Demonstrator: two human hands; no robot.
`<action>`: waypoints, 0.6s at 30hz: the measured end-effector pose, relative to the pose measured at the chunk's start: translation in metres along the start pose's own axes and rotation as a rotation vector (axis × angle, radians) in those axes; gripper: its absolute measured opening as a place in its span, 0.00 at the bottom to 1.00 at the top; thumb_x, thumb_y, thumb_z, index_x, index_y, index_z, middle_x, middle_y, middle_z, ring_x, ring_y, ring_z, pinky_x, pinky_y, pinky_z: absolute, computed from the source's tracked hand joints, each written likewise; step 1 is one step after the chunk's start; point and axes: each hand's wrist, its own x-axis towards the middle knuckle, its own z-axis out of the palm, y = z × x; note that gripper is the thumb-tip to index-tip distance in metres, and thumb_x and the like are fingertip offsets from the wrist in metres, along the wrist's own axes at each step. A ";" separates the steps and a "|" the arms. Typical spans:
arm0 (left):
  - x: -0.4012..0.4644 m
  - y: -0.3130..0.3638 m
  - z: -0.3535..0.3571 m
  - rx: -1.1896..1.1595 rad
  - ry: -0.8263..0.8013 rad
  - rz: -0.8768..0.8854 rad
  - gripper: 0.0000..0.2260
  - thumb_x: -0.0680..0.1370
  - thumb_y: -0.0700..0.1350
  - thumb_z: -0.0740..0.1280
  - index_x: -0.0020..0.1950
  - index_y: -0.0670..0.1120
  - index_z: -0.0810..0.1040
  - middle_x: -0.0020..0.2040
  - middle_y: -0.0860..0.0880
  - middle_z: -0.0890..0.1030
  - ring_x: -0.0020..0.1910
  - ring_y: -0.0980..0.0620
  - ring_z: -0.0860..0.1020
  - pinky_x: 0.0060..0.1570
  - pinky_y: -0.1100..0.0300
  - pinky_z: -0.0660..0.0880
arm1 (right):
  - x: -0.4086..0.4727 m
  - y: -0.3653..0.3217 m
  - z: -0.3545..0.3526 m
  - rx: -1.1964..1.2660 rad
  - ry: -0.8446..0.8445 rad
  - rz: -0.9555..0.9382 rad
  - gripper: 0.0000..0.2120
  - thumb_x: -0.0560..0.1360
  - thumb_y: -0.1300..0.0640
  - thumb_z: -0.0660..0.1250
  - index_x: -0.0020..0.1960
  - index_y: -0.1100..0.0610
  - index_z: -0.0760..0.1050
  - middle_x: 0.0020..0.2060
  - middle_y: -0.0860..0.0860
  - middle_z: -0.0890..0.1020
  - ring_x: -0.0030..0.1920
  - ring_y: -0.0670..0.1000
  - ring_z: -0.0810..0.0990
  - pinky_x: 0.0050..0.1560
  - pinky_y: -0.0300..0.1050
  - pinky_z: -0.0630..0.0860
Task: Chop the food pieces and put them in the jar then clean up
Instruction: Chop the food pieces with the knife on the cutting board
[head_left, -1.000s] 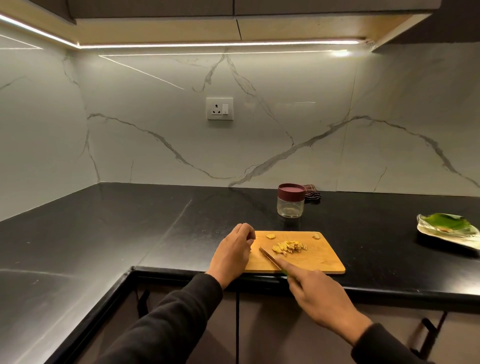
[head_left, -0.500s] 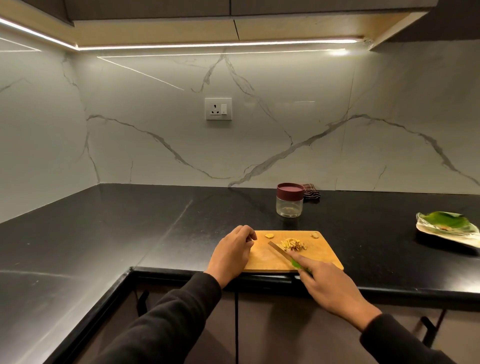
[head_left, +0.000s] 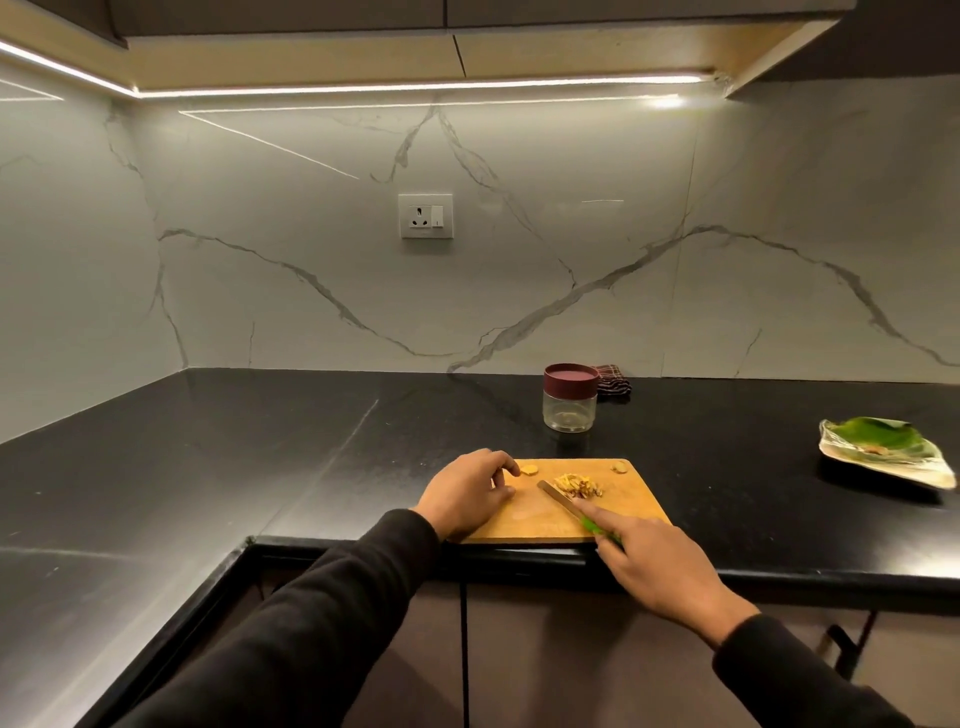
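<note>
A wooden cutting board (head_left: 631, 506) lies at the counter's front edge. On it sits a small pile of chopped yellow food (head_left: 577, 484), with one loose piece (head_left: 529, 471) at the back left and another (head_left: 618, 467) at the back right. My right hand (head_left: 652, 558) grips a green-handled knife (head_left: 563, 502), forefinger along its spine, blade lying against the pile's left side. My left hand (head_left: 467, 491) rests on the board's left end with fingers curled, holding nothing. A clear jar (head_left: 570, 397) with a maroon lid stands behind the board.
A dark checked cloth (head_left: 614, 383) lies behind the jar by the marble wall. At the right a plate (head_left: 883, 457) carries a green leaf. The black counter (head_left: 208, 467) turns a corner to the left. Cabinet doors hang below its edge.
My right hand has moved the knife rightwards and away from me across the board, up against the chopped pile. My left hand has stayed at the board's left end.
</note>
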 end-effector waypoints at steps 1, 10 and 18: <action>0.004 0.001 0.001 0.034 -0.020 0.012 0.13 0.81 0.48 0.67 0.66 0.54 0.76 0.59 0.54 0.75 0.53 0.56 0.75 0.58 0.60 0.76 | 0.000 0.000 0.000 0.001 0.004 -0.003 0.24 0.84 0.46 0.54 0.78 0.31 0.53 0.43 0.44 0.78 0.39 0.43 0.76 0.36 0.36 0.70; 0.030 0.017 0.011 0.302 -0.204 0.067 0.20 0.86 0.50 0.54 0.78 0.54 0.64 0.79 0.53 0.64 0.78 0.49 0.60 0.76 0.45 0.56 | -0.002 0.001 0.001 -0.017 0.042 -0.016 0.25 0.84 0.46 0.54 0.77 0.30 0.53 0.47 0.45 0.80 0.43 0.45 0.76 0.44 0.42 0.75; 0.015 0.010 0.021 0.226 0.049 0.122 0.14 0.84 0.49 0.60 0.68 0.52 0.78 0.67 0.52 0.77 0.64 0.52 0.74 0.65 0.55 0.71 | -0.005 -0.002 0.005 -0.009 0.090 -0.013 0.25 0.84 0.45 0.53 0.78 0.31 0.51 0.43 0.45 0.79 0.40 0.44 0.76 0.42 0.42 0.77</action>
